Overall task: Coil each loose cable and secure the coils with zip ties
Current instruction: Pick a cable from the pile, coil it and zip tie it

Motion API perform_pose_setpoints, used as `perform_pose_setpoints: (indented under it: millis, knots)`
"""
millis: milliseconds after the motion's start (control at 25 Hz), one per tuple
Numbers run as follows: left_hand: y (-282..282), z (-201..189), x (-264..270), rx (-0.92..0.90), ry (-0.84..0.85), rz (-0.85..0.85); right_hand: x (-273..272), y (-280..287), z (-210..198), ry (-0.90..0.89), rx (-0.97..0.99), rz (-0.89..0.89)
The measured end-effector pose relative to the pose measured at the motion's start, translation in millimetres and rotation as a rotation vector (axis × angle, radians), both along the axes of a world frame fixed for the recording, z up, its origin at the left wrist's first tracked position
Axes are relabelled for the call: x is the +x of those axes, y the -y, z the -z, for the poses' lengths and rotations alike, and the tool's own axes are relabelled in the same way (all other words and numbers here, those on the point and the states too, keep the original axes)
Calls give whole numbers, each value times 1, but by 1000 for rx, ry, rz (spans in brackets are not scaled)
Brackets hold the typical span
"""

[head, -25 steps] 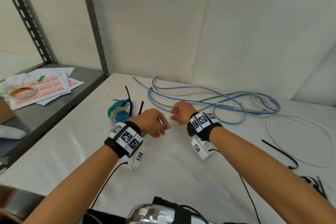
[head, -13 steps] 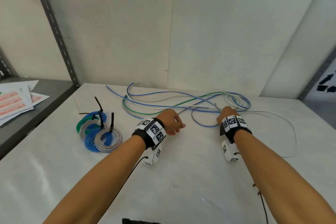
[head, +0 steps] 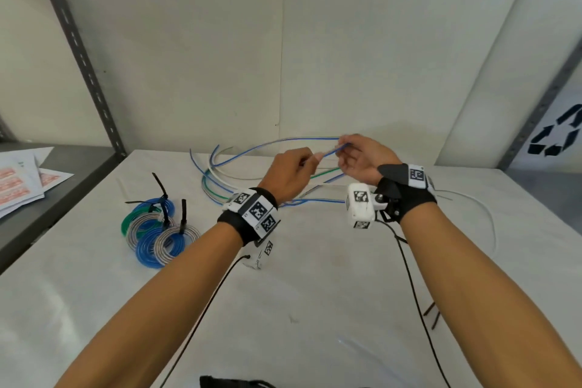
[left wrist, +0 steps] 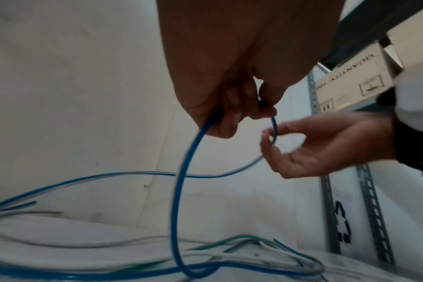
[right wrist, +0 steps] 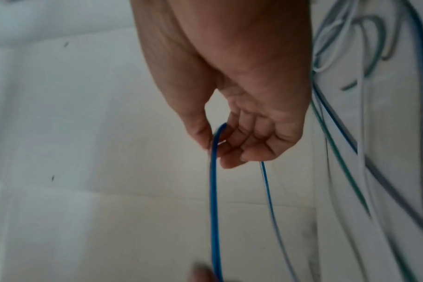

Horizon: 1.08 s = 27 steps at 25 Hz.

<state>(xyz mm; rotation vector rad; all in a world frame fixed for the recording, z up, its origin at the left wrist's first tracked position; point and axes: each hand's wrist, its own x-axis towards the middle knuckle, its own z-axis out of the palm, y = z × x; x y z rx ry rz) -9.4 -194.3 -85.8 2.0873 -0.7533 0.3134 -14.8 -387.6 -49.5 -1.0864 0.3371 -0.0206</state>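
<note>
Both forearms extended, wrists raised, hands close together. Left hand [head: 291,172] back up, fingers curled, pinching the cable [head: 330,151]. Right hand [head: 362,157] palm turned inward, thumb and forefinger pinching same cable.

The head view is bright and soft, with even light and only faint shadows. The shiny white surface [head: 94,309] shows pale glare at 8 o'clock. Straight grey metal shelf posts [head: 78,50] bend near the edges. Both wrist views are dimmer and blurry, with dark palms at 12 o'clock.
</note>
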Motion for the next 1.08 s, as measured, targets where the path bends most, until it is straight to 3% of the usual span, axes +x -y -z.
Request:
perform_pose_setpoints:
  millis: [80,200,440,720,880,920,1080]
  knots:
    - [-20,-7,6,-69,37,-49,0,10,-4,1,224,52]
    - [-57,-21,18,-184,63,-131,0,32,-5,44,388,144]
    - [-104,-54,24,-576,-45,-152,-2,59,8,47,426,215]
    - [-95,-55,21,-1003,-293,-125,-10,60,28,-86,42,234]
    - [-77,-43,24,-1133,-376,-133,-25,32,22,-129,-641,-5]
    - [-67,-40,24,-1154,-395,-128,-29,19,17,-67,-705,-85]
    - [-31,-28,22,-1209,-501,-163,-37,-27,-1,238,-442,-223]
